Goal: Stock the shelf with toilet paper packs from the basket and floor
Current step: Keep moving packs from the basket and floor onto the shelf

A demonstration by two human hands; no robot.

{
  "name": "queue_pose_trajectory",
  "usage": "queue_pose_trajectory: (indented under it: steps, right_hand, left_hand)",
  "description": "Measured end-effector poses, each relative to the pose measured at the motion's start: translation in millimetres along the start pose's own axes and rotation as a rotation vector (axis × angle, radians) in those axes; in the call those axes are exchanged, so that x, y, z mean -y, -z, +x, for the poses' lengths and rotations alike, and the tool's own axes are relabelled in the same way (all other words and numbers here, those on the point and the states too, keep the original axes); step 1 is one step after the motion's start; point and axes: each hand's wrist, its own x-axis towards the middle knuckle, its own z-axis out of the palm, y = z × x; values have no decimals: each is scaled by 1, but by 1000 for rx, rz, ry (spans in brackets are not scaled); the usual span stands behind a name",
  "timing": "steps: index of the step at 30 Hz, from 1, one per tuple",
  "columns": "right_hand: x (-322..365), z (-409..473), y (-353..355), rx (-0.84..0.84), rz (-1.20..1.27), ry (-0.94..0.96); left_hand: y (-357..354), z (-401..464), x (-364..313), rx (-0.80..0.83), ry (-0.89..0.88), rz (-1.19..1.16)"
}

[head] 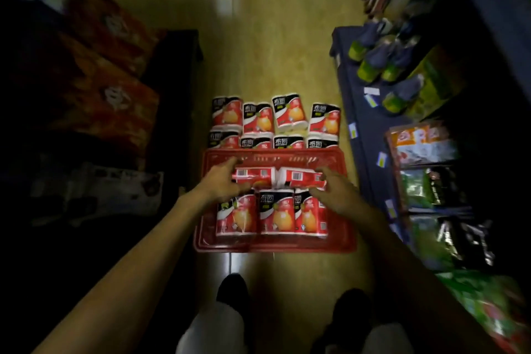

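Both hands reach into the red basket (275, 247): the left hand (221, 181) and right hand (334, 190) each seem to grip an end of the two packs (278, 177) lying on top, though blur hides the fingers. Three packs (273, 213) stand beneath, eight more (274, 122) wait on the floor (258, 52). Most stocking remains. The aisle between the shelves (359, 112) is narrow.

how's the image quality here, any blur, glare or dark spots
Head view: dim overall, with the left shelving nearly black; the right shelf is motion-blurred; glare streaks show on the floor; wide-angle distortion bends the edges; the packs and basket at centre are lit and fairly sharp.
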Motion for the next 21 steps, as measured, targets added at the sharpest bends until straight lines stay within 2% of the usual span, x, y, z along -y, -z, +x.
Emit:
queue_pose_trajectory:
  steps: [4, 10, 14, 21]
  right_hand:
    - [-49, 72, -90, 31, -45, 60]
    - [-58, 148, -212, 133, 39, 138]
    - [-55, 175, -267, 128, 97, 69]
    - [-57, 196, -319, 80, 211, -32]
  left_hand:
    - [-59, 44, 73, -53, 55, -37]
    - [-90, 99, 142, -195, 44, 15]
    - [-89, 120, 153, -280, -41, -4]
    - [-97, 135, 163, -315, -115, -7]
